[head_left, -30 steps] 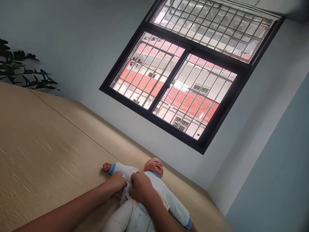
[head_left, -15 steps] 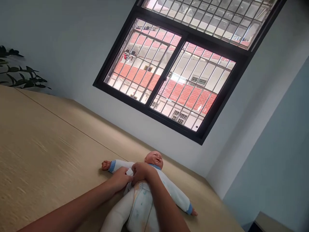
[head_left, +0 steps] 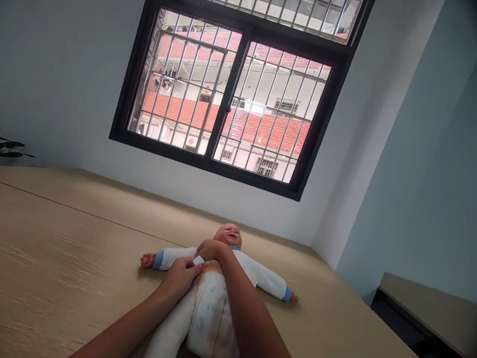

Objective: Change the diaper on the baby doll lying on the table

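Note:
A baby doll (head_left: 228, 235) lies on its back on the wooden table (head_left: 82, 258), arms spread, in a white top with blue cuffs. Around its hips is a printed diaper (head_left: 210, 303). My left hand (head_left: 182, 274) is at the diaper's upper left edge, fingers closed on a bit of white material, probably the diaper's tab. My right hand (head_left: 210, 250) reaches across the doll's chest to the same spot, its fingers bent and closed. What the right fingertips grip is hidden.
Behind the table is a wall with a barred, black-framed window (head_left: 223, 104). Leaves of a plant (head_left: 13, 149) show at the left edge. A dark-sided piece of furniture with a light top (head_left: 428, 308) stands at the lower right.
The view has tilted and shifted, so window and doll sit differently in the picture. Both hands stay at the diaper's left side; the white piece between them shows less.

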`<state>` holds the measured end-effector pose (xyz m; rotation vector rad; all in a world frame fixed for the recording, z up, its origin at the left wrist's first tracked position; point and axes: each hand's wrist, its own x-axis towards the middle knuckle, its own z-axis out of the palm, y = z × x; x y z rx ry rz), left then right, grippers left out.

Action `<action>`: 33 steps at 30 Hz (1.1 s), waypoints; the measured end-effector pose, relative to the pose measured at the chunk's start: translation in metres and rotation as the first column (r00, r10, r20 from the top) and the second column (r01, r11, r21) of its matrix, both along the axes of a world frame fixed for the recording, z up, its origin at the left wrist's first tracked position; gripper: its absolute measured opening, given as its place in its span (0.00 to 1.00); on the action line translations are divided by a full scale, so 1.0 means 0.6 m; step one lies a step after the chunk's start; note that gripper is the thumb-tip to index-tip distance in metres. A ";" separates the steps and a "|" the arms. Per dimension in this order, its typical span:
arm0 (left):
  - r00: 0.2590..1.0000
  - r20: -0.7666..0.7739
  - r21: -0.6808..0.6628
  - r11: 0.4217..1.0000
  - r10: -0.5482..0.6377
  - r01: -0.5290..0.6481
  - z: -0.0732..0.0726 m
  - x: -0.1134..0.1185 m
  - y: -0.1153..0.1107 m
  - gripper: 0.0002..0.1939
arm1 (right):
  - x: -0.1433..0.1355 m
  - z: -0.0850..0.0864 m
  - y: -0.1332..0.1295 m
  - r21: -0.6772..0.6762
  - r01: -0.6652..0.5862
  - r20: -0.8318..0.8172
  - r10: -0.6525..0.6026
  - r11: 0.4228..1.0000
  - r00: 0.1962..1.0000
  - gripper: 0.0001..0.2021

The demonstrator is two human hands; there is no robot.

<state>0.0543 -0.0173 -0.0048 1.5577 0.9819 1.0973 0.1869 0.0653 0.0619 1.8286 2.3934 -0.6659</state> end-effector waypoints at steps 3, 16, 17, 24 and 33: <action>0.998 -0.039 0.047 0.998 0.044 -0.042 0.001 0.004 0.005 0.17 | 0.001 -0.009 0.003 0.028 0.024 -0.018 -0.023 0.999 1.000 0.05; 0.926 -0.377 0.396 0.907 0.019 0.142 0.034 0.010 -0.102 0.27 | -0.004 -0.013 -0.051 0.175 0.179 -0.241 -0.134 0.968 0.961 0.01; 0.889 -0.457 0.418 0.889 0.030 0.186 0.035 0.009 -0.112 0.33 | -0.004 -0.012 -0.057 0.225 0.202 -0.282 -0.135 0.953 0.950 0.01; 0.680 -0.733 0.367 0.853 0.019 0.372 0.054 -0.001 -0.126 0.38 | 0.055 0.020 -0.136 0.586 0.439 -0.539 -0.077 0.681 0.839 0.06; 0.844 -0.527 0.370 0.865 -0.105 0.339 0.035 -0.014 -0.110 0.37 | 0.210 -0.057 -0.311 0.530 0.627 -0.721 -0.085 0.571 0.687 0.23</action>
